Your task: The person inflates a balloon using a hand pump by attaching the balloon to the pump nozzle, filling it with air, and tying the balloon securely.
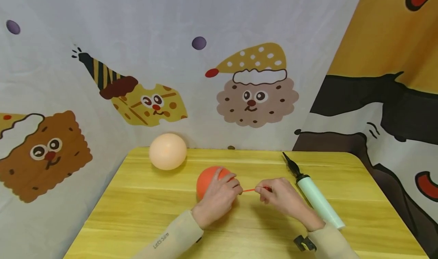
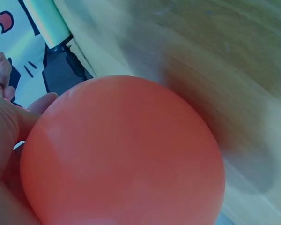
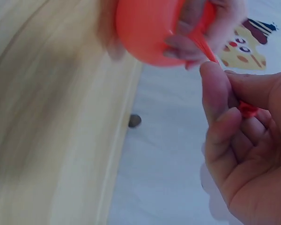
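Note:
An inflated red balloon [image 1: 204,180] is over the middle of the table, and my left hand [image 1: 220,196] holds it at its neck side, fingers curled over the surface. The balloon's round body [image 2: 126,154] fills much of the left wrist view. Its neck [image 1: 249,190] is stretched thin between the hands. My right hand [image 1: 280,196] pinches the far end of that neck between thumb and index finger. In the right wrist view, a bit of red rubber [image 3: 247,109] shows inside the right hand's curled fingers.
A peach balloon [image 1: 167,151] rests at the back left of the wooden table [image 1: 137,213]. A mint-green hand pump [image 1: 319,202] with a black nozzle lies beside the right forearm. Behind the table hangs a cartoon-printed cloth [image 1: 164,19].

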{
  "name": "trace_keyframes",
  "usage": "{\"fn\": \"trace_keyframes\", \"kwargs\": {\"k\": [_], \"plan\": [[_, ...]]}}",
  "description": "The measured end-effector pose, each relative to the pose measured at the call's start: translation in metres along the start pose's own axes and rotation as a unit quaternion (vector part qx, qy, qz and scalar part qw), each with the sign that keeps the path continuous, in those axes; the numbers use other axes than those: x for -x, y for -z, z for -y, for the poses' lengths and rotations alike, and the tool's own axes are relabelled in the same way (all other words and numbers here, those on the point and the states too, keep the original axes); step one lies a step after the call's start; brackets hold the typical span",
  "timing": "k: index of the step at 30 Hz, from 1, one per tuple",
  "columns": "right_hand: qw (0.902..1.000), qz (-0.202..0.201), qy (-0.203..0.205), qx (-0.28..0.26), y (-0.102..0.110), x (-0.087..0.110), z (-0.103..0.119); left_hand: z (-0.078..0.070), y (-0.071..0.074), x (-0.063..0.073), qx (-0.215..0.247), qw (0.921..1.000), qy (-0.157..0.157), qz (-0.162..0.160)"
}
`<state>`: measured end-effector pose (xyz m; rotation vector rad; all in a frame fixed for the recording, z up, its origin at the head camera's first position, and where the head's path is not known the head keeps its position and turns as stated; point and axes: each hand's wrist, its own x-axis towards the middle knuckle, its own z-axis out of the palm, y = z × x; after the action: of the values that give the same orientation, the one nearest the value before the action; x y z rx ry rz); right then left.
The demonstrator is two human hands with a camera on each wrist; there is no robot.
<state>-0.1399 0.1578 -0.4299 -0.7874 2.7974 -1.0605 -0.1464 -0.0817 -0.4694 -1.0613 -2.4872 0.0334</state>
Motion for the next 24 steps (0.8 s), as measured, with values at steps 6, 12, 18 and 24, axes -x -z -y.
{"fn": "trace_keyframes", "kwargs": {"k": [6, 12, 18, 24], "plan": [[0.9998, 0.002, 0.011, 0.014, 0.009, 0.008, -0.004, -0.006, -0.003, -0.002, -0.035, 0.9992, -0.012, 0.013], [0.9983, -0.001, 0.046, 0.037, 0.005, 0.008, -0.004, -0.015, -0.012, -0.005, -0.046, 0.9983, -0.032, -0.017], [0.9972, 0.005, 0.059, 0.047, -0.001, 0.005, -0.004, -0.021, -0.013, -0.006, -0.061, 0.9979, -0.021, -0.007], [0.9970, 0.000, 0.066, 0.042, -0.009, 0.003, -0.005, -0.029, -0.007, -0.010, -0.055, 0.9978, -0.013, 0.034]]}}
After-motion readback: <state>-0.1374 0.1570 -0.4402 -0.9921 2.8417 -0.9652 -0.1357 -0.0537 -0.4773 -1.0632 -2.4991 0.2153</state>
